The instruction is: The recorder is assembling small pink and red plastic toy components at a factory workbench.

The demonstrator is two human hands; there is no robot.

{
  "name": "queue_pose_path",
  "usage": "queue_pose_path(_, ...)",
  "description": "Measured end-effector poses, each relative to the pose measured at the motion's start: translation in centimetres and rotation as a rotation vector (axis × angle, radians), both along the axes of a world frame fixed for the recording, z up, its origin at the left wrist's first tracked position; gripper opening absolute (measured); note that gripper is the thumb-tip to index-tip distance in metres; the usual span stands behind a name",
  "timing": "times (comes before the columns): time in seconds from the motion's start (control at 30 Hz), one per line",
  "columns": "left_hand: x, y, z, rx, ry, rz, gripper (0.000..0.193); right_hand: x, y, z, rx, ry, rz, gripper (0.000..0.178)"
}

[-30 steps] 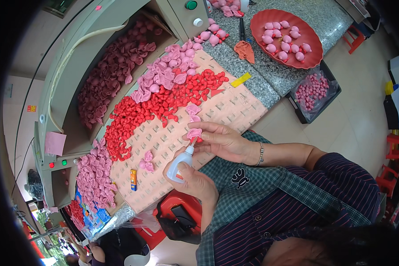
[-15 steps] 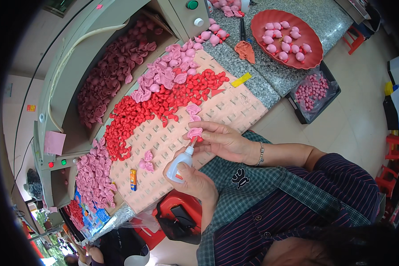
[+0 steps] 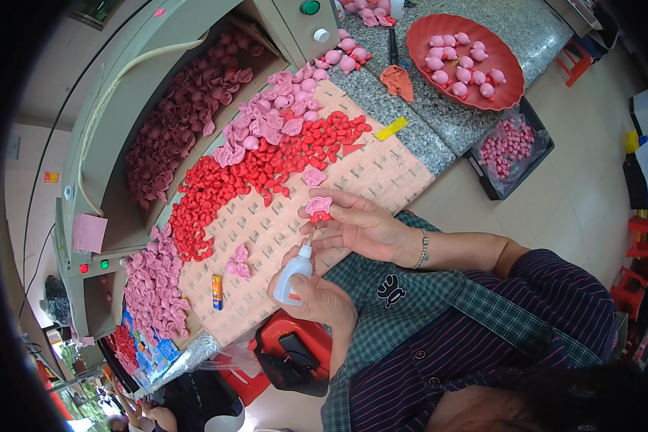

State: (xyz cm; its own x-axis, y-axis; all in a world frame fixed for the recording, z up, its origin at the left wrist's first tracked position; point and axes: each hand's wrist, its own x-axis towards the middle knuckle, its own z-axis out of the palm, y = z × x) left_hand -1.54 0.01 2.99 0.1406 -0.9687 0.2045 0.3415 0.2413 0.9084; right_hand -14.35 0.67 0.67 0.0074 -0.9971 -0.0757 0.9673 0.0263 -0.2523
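Note:
My left hand [image 3: 322, 299] is wrapped round a white squeeze bottle [image 3: 293, 281] with a thin nozzle that points up toward my right hand [image 3: 373, 229]. Between its fingertips, my right hand pinches a small pink moulded piece [image 3: 318, 206] with a hollow face and a red part [image 3: 320, 217] at its lower edge. A short gap separates the nozzle tip from the red part. Just beyond my fingers, another pink piece [image 3: 314, 177] lies on the pale patterned mat [image 3: 381, 169].
Piles of red pieces [image 3: 194, 216] and pink pieces [image 3: 151, 288] cover the mat's far side. An open grey machine [image 3: 86, 165] full of pink pieces stands behind. A red plate [image 3: 507, 61] of pink round pieces sits at right. A small orange-blue box [image 3: 217, 291] lies on the mat.
The bottle's nozzle has drawn back a little from the pink piece. My right hand has lifted the piece slightly away from me, and its red part shows more.

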Motion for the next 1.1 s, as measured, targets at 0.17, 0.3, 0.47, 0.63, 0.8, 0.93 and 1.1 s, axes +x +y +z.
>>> queue_pose_path(0.17, -0.08, 0.02, 0.1, -0.033, -0.046, 0.002, 0.041, -0.03, 0.0, -0.06, 0.001, 0.01, 0.005, 0.049)
queue_pose_path(0.3, 0.0, 0.0, -0.07, -0.039, -0.071, 0.005, 0.041, 0.04, 0.01, -0.03, 0.004, 0.005, 0.007, 0.049)
queue_pose_path(0.47, 0.08, -0.1, -0.18, -0.032, -0.118, -0.029, 0.051, 0.02, 0.07, -0.09, -0.012, 0.003, -0.003, 0.049)
queue_pose_path(0.63, 0.36, -0.21, -0.68, -0.05, -0.133, 0.0, 0.048, 0.04, 0.04, -0.08, 0.002, 0.002, -0.002, 0.049)
queue_pose_path(0.8, 0.5, -0.16, -0.76, -0.048, -0.133, -0.011, 0.046, 0.0, -0.01, -0.09, 0.001, 0.006, -0.001, 0.049)
queue_pose_path(0.93, 0.51, -0.18, -0.74, -0.051, -0.133, -0.012, 0.044, 0.0, -0.01, -0.08, -0.003, 0.002, -0.002, 0.049)
queue_pose_path(1.1, 0.5, -0.09, 0.02, 0.014, -0.067, -0.043, 0.049, -0.1, 0.02, -0.03, -0.013, 0.004, -0.005, 0.048)
